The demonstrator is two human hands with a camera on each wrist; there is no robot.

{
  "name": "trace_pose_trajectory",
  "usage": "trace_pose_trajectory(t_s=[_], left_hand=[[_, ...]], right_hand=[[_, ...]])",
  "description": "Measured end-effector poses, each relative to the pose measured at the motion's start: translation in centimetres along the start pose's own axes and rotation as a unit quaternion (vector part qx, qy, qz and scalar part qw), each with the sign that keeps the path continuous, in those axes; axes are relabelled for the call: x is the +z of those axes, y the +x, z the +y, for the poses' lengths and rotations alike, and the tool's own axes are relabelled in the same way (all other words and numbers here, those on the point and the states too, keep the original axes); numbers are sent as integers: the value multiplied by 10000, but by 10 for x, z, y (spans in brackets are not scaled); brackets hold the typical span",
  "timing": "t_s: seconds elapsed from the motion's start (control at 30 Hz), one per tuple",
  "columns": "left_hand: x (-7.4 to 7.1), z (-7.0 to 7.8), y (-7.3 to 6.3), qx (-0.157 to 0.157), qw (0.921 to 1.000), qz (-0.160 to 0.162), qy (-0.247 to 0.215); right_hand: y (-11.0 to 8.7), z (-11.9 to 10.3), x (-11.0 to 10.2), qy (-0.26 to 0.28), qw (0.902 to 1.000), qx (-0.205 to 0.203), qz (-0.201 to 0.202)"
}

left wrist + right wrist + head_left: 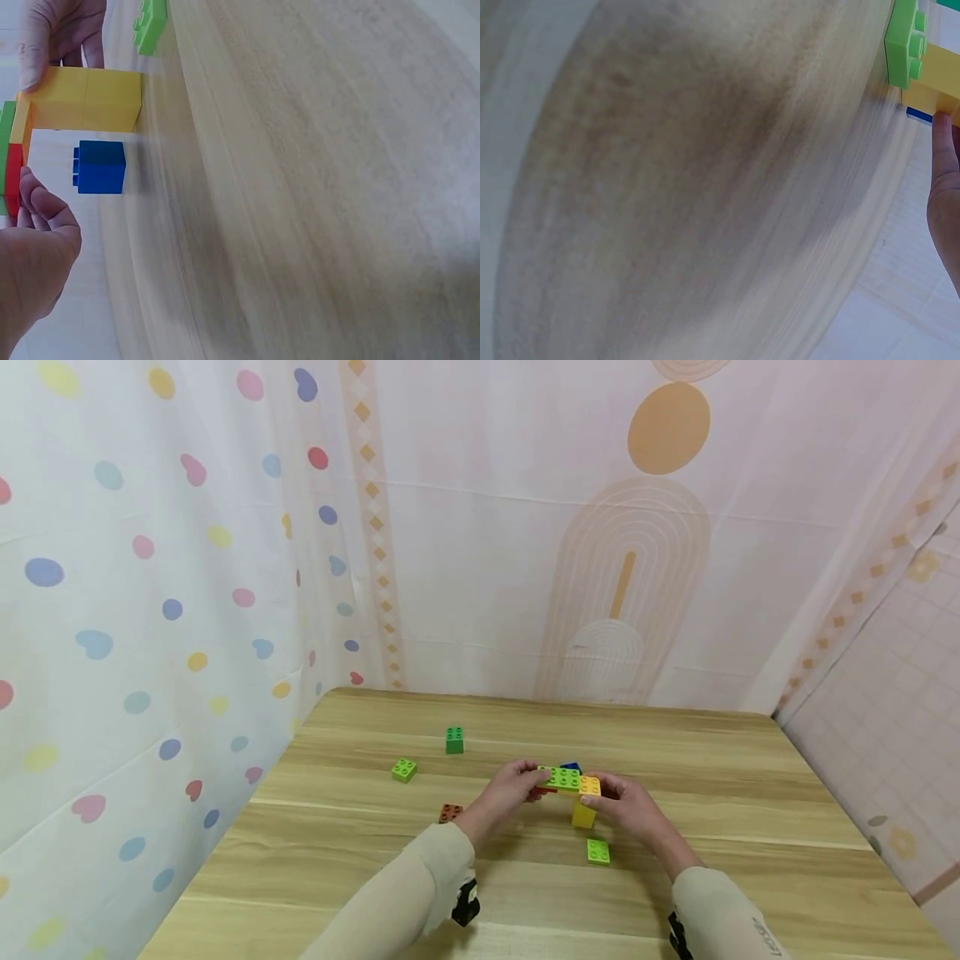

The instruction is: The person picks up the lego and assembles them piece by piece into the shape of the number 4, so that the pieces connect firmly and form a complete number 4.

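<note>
The broad, wood-grained table (360, 877) bears the work. My left hand (512, 791) pinches one end of a plastic-brick bridge (56, 97), thumb above, fingers beneath; my right hand (628, 810) grips the other end, thumb on the near side, fingers behind. Within the bridge, an upright yellow plastic column (112, 99) rises under the right-hand end; whether its foot bears on the wood, I cannot tell. A long, flat, lime-green studded plate (561, 778) spans a flat orange-yellow plate (590, 786) on the column and a flat red plate (13, 180) overhanging to the left.

The step, as I judge it, is seating the lime-green plate. Best practice: I press straight down over the seam, support the red plate from below, and steady the column, since the overhang could tip it. A cubic blue plastic brick (102, 167) stands near the column; I should avoid knocking it. A small, square, lime-green plate (597, 852) lies nearer me, apart from the column.
</note>
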State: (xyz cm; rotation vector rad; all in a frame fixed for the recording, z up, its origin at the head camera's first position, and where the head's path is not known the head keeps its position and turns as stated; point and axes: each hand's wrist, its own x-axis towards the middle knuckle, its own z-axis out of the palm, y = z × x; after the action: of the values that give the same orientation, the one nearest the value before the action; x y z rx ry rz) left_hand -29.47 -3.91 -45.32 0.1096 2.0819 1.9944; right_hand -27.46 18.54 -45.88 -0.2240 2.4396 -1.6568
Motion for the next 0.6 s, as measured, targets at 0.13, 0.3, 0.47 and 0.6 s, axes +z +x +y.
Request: trace_pose_trajectory(t_s=[0.13,0.3,0.47,0.6], left_hand=[[-1,2,0,-66,10000,-8,30],[0,4,2,-280,9996,43,42],[2,6,1,-360,9991,165,148],[4,8,1,-398,9983,332,264]], right_hand=[[0,-1,0,-31,10000,-40,-14],[-1,-1,0,-11,10000,-72,-20],[0,0,1,10,10000,-20,37],[1,0,2,-36,10000,-80,39]])
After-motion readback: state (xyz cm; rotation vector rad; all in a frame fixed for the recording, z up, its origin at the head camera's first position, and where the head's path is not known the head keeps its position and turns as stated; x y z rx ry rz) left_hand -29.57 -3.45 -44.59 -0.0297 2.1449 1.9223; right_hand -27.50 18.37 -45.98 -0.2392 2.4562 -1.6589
